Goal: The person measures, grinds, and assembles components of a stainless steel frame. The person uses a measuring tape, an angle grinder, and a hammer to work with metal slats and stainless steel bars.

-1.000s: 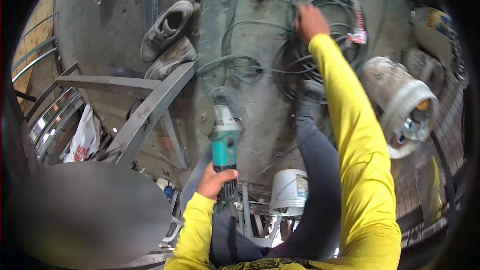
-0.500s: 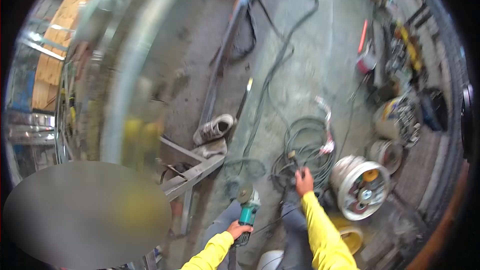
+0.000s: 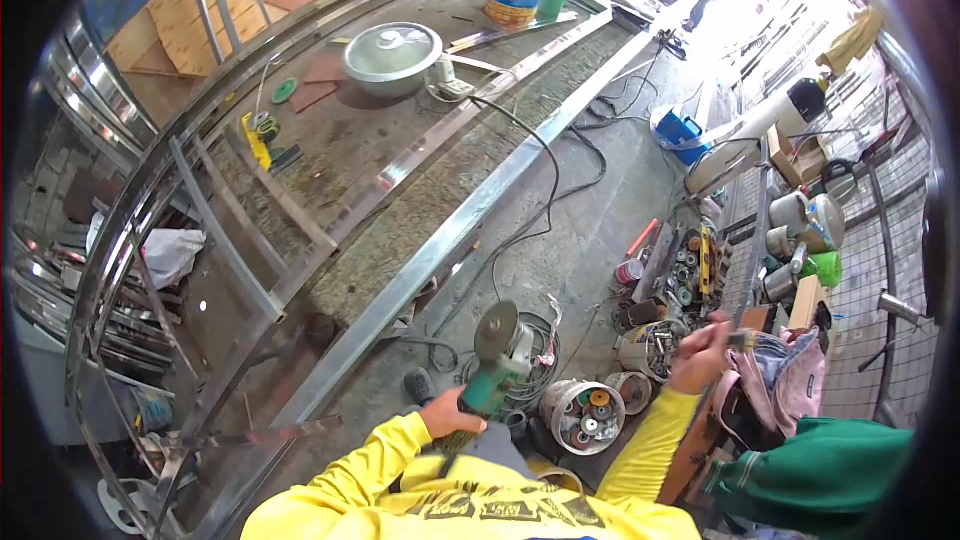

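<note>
Our left hand (image 3: 448, 413) grips grinder (image 3: 486, 389), disc (image 3: 497, 329) ahead | right hand (image 3: 699, 356) blurred, we can't tell | beam (image 3: 448, 254) left, floor (image 3: 600, 208) open beyond

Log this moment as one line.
left hand: gripping angle grinder | right hand: holding blurred plug-like end | nearby: coiled cable, bucket holding discs

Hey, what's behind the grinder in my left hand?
Beyond the grinder in your left hand, a coiled cable lies on the floor. The grinder covers part of that coil, so whatever lies directly behind can't be seen.
</note>
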Tool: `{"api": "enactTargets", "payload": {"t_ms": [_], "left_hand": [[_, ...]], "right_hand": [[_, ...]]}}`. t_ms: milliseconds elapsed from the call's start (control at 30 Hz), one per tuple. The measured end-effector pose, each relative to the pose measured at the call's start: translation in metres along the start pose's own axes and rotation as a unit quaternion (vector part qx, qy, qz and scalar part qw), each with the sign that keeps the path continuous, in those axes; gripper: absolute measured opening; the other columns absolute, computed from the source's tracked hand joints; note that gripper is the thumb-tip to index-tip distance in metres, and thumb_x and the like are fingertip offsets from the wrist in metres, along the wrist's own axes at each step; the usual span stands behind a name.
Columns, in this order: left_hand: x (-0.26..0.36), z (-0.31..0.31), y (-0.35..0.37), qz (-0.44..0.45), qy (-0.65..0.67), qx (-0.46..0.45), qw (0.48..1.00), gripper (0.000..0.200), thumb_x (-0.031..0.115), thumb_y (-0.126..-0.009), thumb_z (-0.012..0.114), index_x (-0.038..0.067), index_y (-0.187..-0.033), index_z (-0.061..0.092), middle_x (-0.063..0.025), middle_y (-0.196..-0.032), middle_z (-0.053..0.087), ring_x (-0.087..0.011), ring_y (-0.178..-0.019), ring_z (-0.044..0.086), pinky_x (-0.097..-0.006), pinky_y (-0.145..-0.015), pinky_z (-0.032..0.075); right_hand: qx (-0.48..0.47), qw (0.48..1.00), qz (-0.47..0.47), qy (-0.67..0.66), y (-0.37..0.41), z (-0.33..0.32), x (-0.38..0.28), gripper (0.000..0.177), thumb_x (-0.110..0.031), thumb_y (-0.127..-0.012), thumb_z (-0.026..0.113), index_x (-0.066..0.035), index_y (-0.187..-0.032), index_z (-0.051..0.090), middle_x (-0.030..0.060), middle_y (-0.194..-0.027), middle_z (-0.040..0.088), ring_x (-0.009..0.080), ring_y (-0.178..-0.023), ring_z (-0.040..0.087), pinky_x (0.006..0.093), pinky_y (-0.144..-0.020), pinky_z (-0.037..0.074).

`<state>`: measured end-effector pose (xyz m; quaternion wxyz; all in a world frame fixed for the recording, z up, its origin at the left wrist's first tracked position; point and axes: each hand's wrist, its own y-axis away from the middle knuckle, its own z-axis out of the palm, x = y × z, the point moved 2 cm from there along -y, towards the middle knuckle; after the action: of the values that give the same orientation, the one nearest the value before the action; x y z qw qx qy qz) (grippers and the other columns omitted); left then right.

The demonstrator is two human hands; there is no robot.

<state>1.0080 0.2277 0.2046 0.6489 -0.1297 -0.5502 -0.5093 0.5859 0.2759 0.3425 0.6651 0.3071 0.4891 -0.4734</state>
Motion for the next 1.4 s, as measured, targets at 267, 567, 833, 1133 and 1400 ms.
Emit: {"api": "enactTargets", "payload": {"t_ms": [267, 567, 833, 1133, 1400], "left_hand": [[0.122, -0.054, 0.082, 0.119, 0.010, 0.170, 0.978, 0.050, 0.022, -0.071, 0.083, 0.002, -0.110, 0.061, -0.0052, -0.095, 0.066, -0.0149, -0.085, 0.061, -0.0310, -0.082, 0.051], [0.140, -0.097, 0.097, 0.094, 0.097, 0.443, 0.886, 0.039, 0.022, -0.070, 0.078, 0.001, -0.100, 0.063, -0.0053, -0.082, 0.064, -0.0169, -0.072, 0.061, -0.0320, -0.073, 0.051], [0.149, -0.027, 0.054, 0.065, 0.339, 0.610, 0.713, 0.040, 0.019, -0.071, 0.075, -0.002, -0.100, 0.058, -0.0125, -0.081, 0.066, -0.0244, -0.069, 0.068, -0.0364, -0.066, 0.058], [0.152, 0.002, 0.017, 0.083, 0.388, 0.655, 0.643, 0.044, 0.016, -0.075, 0.072, -0.003, -0.110, 0.053, -0.0162, -0.085, 0.065, -0.0269, -0.071, 0.069, -0.0380, -0.067, 0.060], [0.183, -0.003, -0.005, 0.062, 0.364, 0.666, 0.648, 0.038, 0.019, -0.073, 0.073, -0.003, -0.101, 0.059, -0.0138, -0.083, 0.067, -0.0239, -0.071, 0.068, -0.0357, -0.068, 0.058]], "right_hand": [[-0.021, 0.971, -0.223, 0.083, -0.030, 0.167, -0.211, 0.034, -0.037, -0.106, 0.045, -0.012, -0.129, 0.052, -0.0046, -0.079, 0.046, 0.0022, -0.053, 0.033, 0.0182, -0.042, 0.024], [-0.405, 0.655, -0.415, 0.485, -0.114, 0.477, -0.061, 0.022, -0.021, -0.093, 0.063, -0.013, -0.110, 0.074, 0.0172, -0.101, 0.071, 0.0319, -0.094, 0.069, 0.0400, -0.079, 0.052], [-0.618, 0.202, -0.359, 0.669, -0.128, 0.687, 0.233, 0.033, -0.031, -0.083, 0.068, -0.010, -0.108, 0.075, 0.0158, -0.110, 0.072, 0.0338, -0.108, 0.067, 0.0449, -0.091, 0.054], [-0.720, 0.030, -0.231, 0.654, -0.133, 0.723, 0.324, 0.036, -0.042, -0.085, 0.060, -0.011, -0.083, 0.080, 0.0064, -0.090, 0.077, 0.0209, -0.088, 0.072, 0.0362, -0.088, 0.054], [-0.758, 0.043, -0.216, 0.614, -0.135, 0.733, 0.343, 0.034, -0.038, -0.085, 0.062, -0.010, -0.084, 0.080, 0.0053, -0.086, 0.077, 0.0211, -0.084, 0.072, 0.0358, -0.084, 0.054]]}}
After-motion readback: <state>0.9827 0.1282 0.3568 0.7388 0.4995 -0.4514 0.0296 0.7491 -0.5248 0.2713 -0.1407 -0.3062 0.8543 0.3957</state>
